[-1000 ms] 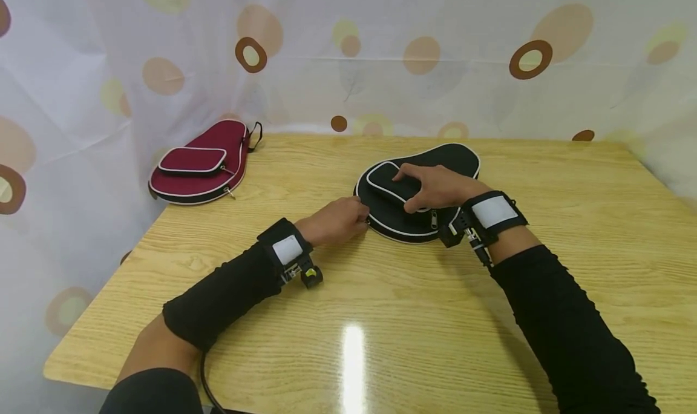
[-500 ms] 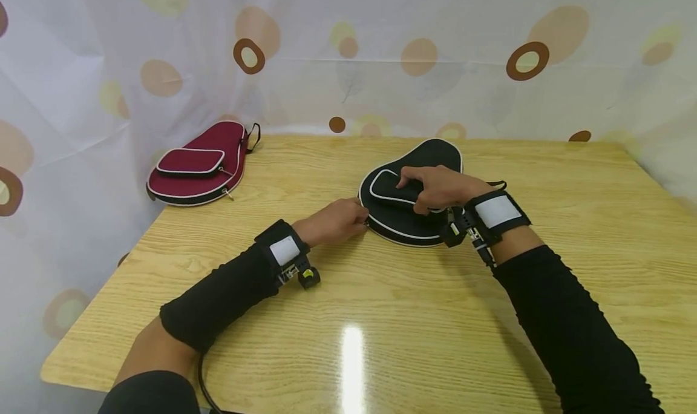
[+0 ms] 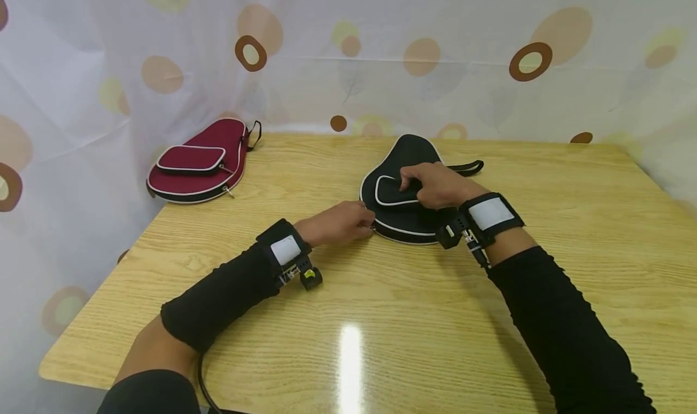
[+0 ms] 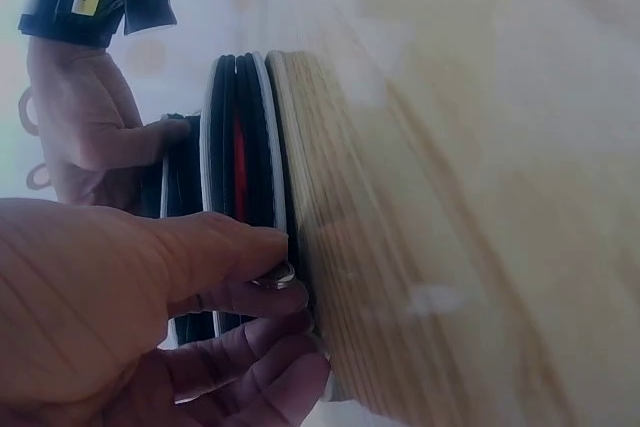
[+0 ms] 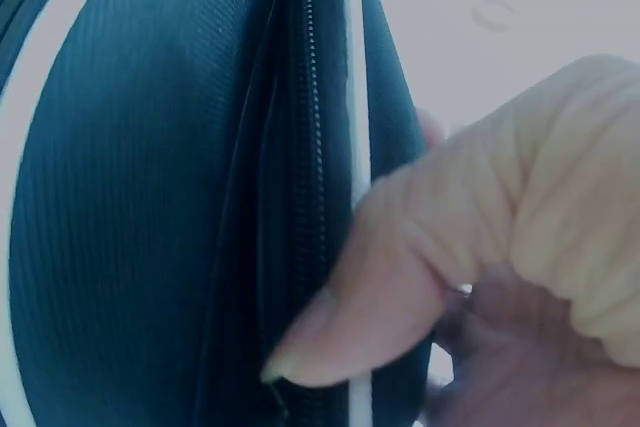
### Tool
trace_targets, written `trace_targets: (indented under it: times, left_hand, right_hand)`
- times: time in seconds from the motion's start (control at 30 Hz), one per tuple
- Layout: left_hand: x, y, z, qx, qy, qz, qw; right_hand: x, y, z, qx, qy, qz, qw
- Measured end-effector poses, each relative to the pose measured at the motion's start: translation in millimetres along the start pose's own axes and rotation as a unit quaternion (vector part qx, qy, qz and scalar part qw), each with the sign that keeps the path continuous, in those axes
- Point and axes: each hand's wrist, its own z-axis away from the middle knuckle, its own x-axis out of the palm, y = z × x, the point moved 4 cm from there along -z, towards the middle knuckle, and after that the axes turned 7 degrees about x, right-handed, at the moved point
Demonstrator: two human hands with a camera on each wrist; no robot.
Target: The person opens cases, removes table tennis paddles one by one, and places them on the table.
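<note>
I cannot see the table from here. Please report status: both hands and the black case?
Left hand pinches zipper pull at black case near edge. Right hand grips the case's front pocket. Red case lies apart, far left; nothing obstructs.

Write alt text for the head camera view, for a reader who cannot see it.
Two hands work on a black paddle case on a wooden table: the left hand pinches at its near edge, the right hand grips its front pocket. A red case lies far left, before a spotted curtain.
</note>
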Motion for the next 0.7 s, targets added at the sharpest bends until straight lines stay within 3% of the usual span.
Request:
trace_targets:
  times: [0.3,0.5,0.6,0.7]
  left_hand:
    - [-2.6,-3.3,2.0,-0.021,0.007,-0.010,0.9997]
    - [1.9,-3.0,2.2,-0.022,-0.002,-0.023,0.9995]
    - [3.6,-2.4,1.6,-0.021,-0.009,-0.031,0.9993]
    - [1.5,-2.0,-0.1,-0.021,-0.011,-0.040,0.9989]
  right_hand:
    - [2,4,-1,-0.003,0.022,-0.017,1.000]
    - [10,-2,6,-0.016,0.024,0.006,1.000]
    - [10,-11,11,0.005,0.030,0.000,1.000]
    - [5,-22,15,0.061,0.061,-0.007,0.996]
